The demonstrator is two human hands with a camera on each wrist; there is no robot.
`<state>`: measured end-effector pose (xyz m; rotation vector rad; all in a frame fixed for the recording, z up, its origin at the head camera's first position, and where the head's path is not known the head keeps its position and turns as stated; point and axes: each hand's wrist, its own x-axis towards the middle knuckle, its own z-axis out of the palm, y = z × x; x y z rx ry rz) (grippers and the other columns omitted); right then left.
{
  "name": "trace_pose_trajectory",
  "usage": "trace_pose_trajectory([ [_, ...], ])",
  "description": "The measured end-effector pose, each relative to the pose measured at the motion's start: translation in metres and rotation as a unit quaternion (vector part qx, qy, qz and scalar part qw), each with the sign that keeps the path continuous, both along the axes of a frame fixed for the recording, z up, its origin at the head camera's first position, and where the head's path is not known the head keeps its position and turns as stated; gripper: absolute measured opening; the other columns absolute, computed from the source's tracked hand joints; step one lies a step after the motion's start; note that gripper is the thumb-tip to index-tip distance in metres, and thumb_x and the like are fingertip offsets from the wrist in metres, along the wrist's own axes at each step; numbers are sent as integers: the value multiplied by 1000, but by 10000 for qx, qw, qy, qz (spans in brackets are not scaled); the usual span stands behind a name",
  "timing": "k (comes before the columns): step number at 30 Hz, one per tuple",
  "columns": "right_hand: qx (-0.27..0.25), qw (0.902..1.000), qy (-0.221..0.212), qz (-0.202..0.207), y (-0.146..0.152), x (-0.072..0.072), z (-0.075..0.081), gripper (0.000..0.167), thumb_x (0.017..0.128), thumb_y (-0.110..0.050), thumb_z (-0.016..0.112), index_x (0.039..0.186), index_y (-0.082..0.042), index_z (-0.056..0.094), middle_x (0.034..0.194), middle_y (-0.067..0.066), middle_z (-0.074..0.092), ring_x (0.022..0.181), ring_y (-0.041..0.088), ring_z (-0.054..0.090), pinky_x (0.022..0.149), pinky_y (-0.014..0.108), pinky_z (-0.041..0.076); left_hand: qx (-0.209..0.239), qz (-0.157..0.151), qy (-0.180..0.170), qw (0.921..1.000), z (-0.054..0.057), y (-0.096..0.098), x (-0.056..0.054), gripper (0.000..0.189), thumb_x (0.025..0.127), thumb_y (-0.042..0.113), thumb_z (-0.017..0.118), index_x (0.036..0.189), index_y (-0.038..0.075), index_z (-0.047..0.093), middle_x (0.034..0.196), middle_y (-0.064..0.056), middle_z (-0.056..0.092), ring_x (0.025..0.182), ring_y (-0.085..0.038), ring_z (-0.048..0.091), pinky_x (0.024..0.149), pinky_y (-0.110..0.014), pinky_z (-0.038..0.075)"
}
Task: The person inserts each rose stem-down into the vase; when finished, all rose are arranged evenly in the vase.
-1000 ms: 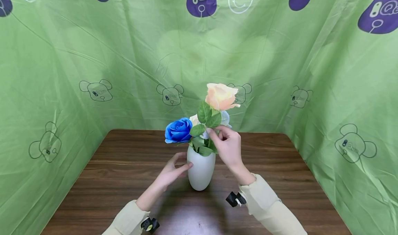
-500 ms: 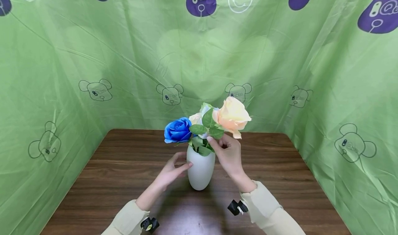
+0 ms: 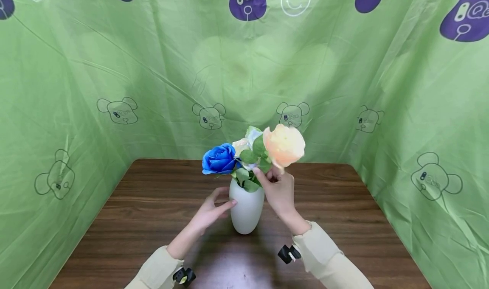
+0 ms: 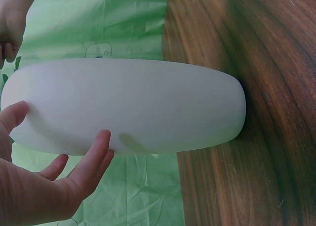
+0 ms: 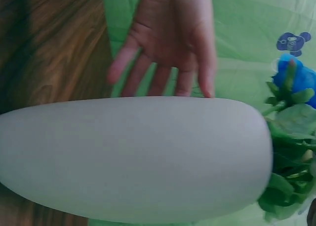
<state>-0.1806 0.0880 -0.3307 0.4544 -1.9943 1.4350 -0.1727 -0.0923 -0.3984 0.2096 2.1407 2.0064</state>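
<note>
A white vase [image 3: 246,210] stands upright on the table. My left hand [image 3: 211,209] steadies its left side, thumb and fingertips spread against the wall; the right wrist view shows those fingers [image 5: 160,80] fairly straight along the vase's edge. At the mouth, my right hand [image 3: 280,191] pinches a peach rose [image 3: 284,147] by its stem, just below the bloom and leaves. That bloom leans right above the hand. A blue rose [image 3: 219,159] leans out on the left, with a cream rose [image 3: 240,146] and a pale blue rose [image 3: 254,137] behind. The stems' lower ends are hidden inside the vase.
The brown wooden table [image 3: 153,212] has green printed cloth [image 3: 153,68] hanging behind it and at both sides. Small black devices hang by the sleeves, one at the left wrist [image 3: 184,276] and another at the right [image 3: 289,253].
The peach rose has come down and tilted right, its bloom turning toward me. My right hand has lowered slightly with it. My left hand and the vase have stayed put.
</note>
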Motion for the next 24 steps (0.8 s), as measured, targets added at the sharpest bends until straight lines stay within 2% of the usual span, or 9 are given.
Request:
trace_pose_trajectory([
  [4,211,9998,-3,-53,3,-10,-28,22,75,-16,71,63,-6,56,50,-6,44,47,6,38,41,23,34,23,-29,24,10000,-2,0,-1,50,85,15,60,126,-1,38,119,-23,44,104,-36,47,79,-48,45],
  [6,347,9994,-37,-60,4,-15,-41,18,75,-19,72,68,-8,60,51,-8,46,48,7,40,41,23,36,64,-35,37,10000,-10,-1,-5,50,84,16,61,126,0,38,119,-22,45,104,-36,47,78,-48,45],
  [8,381,9992,-88,-32,5,-14,-46,16,74,-19,73,76,-7,62,59,-5,54,54,7,47,46,24,41,60,-15,59,10000,-17,-2,-10,51,84,19,62,126,1,39,119,-21,45,104,-35,48,77,-47,46],
  [11,426,9991,1,-69,5,-14,-48,29,72,-17,74,95,-4,63,79,2,63,71,10,56,58,28,48,53,32,99,9999,-27,-4,-15,53,82,23,64,125,3,40,118,-19,46,104,-34,48,76,-46,47],
  [13,390,9992,31,-43,5,-14,-48,37,71,-17,75,102,-3,61,91,4,64,83,11,57,66,30,48,5,68,122,9999,-27,-4,-15,53,82,25,64,125,4,41,118,-18,47,104,-34,48,75,-45,48],
  [16,436,9989,99,-144,5,-15,-48,17,71,-15,75,79,-6,62,67,-2,59,62,7,52,51,24,44,9,82,133,9999,-27,-4,-15,53,82,25,64,125,4,41,117,-19,47,103,-34,49,75,-46,47],
  [17,447,9988,125,-168,4,-16,-48,16,72,-13,74,69,-7,59,58,-5,53,55,6,47,46,22,40,5,92,116,9999,-27,-4,-15,54,82,25,64,125,4,41,117,-18,47,104,-34,49,76,-46,47],
  [20,429,9986,257,-172,2,-18,-50,36,72,-7,71,50,-12,42,45,-9,34,43,5,32,37,20,28,13,85,91,9999,-28,-4,-15,54,81,25,65,125,3,41,117,-18,47,104,-34,48,76,-46,47],
  [24,482,9981,392,-51,1,-20,-55,43,72,-1,67,48,-14,34,44,-10,29,42,4,27,36,19,24,-8,78,93,9999,-27,-4,-15,55,81,26,65,125,3,41,117,-18,47,104,-34,48,76,-46,47],
])
